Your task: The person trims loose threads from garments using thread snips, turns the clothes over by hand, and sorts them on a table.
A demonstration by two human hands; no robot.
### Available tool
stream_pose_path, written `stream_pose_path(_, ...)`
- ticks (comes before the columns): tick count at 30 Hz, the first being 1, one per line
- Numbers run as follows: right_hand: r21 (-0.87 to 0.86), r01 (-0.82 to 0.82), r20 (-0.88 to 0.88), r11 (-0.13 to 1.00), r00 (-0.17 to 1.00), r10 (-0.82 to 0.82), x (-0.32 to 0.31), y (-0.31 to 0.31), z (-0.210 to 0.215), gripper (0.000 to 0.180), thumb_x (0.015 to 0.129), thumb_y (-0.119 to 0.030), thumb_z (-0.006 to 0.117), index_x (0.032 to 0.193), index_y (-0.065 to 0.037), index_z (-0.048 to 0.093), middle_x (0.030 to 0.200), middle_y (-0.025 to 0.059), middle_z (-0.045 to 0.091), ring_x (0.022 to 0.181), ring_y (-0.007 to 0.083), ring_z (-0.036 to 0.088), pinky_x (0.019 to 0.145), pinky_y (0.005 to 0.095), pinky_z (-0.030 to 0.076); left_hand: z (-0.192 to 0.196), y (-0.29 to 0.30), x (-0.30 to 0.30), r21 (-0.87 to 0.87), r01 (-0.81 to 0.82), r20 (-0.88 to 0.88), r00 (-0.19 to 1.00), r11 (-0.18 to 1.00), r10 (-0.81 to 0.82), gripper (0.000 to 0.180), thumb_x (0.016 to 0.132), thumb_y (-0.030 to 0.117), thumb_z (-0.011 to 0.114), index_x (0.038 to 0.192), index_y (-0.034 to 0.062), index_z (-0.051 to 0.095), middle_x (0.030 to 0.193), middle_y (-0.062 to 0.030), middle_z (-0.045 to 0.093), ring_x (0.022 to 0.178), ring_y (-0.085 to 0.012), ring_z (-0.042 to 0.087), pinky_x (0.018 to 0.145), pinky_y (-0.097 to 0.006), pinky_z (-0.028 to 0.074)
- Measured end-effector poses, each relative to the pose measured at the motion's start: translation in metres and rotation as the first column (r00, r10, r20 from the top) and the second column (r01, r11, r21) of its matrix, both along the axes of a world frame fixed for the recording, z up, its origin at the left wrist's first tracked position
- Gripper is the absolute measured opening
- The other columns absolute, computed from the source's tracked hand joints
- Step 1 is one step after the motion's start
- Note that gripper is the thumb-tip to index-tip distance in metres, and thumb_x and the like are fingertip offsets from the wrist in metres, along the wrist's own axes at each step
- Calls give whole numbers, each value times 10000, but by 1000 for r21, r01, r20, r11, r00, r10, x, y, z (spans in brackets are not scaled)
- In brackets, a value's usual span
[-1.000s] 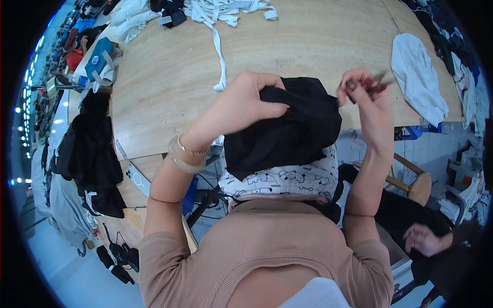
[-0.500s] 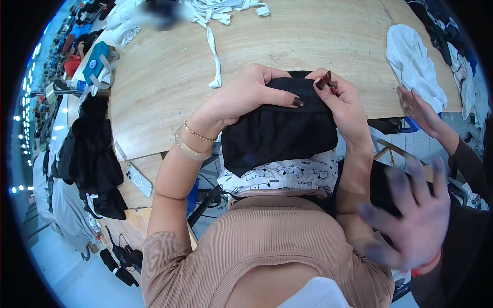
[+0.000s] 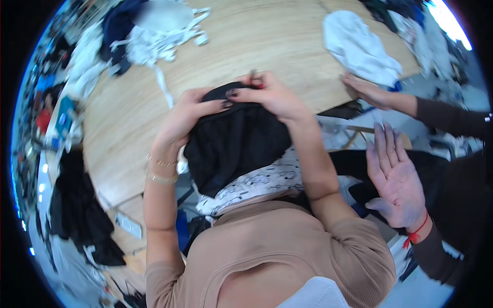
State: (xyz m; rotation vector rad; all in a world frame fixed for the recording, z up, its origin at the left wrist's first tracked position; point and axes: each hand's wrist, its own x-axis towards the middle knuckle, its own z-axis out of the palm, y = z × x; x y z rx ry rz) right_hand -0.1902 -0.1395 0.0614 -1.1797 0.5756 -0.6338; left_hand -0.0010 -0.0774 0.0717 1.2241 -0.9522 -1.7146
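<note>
A black garment [image 3: 236, 141] hangs from both my hands over my lap, its upper edge bunched at the table's front edge. My left hand [image 3: 192, 113] pinches that edge on the left, thumb on top. Close beside it, my right hand [image 3: 269, 97] grips the same edge with the thumb laid across it. A small dark and red thing [image 3: 257, 79] shows at the right fingers; its kind is unclear. Under the garment, white cloth with a line-drawn print [image 3: 257, 179] covers my lap. The fingers behind the black fabric are mostly hidden.
At right, a co-worker's open hand [image 3: 398, 187] is raised near my right arm; the other hand [image 3: 370, 92] is by the table edge. On the wooden table [image 3: 257, 46] lie white cloth [image 3: 359, 49] and white strips [image 3: 159, 41]. A phone [image 3: 128, 225] and black clothes [image 3: 77, 205] are at left.
The view has swung, shifting the scene. My hands have drawn closer together along the black garment's edge, the right thumb now near the left. The co-worker's raised hand has turned, fingers pointing up.
</note>
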Motion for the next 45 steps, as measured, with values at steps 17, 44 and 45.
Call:
stream_pose_path(17,-261,-36,-189,965,982,-14,-30,-5,-10,121,828,-73,614,871,37,639,795,9,601,760,67,516,712,211,404,-22,-3,-3,-4,188,84,979,982,-187,246,803,106,662,972,-70,639,867,-43,658,768,-69,583,681,-198,471)
stream_pose_path(44,-390,10,-219,921,970,-104,-16,-41,3,163,835,-172,669,813,-16,629,716,-67,523,685,32,445,655,182,366,11,5,38,-37,122,258,960,992,-109,188,767,57,671,920,-48,638,830,-26,652,745,-51,575,740,-170,462)
stream_pose_path(45,-405,12,-227,914,967,-113,-15,-40,4,165,839,-174,664,804,-18,625,706,-70,514,678,30,436,646,183,359,10,5,38,-46,114,244,965,992,-100,180,769,56,669,913,-48,640,831,-30,655,743,-52,579,732,-168,462)
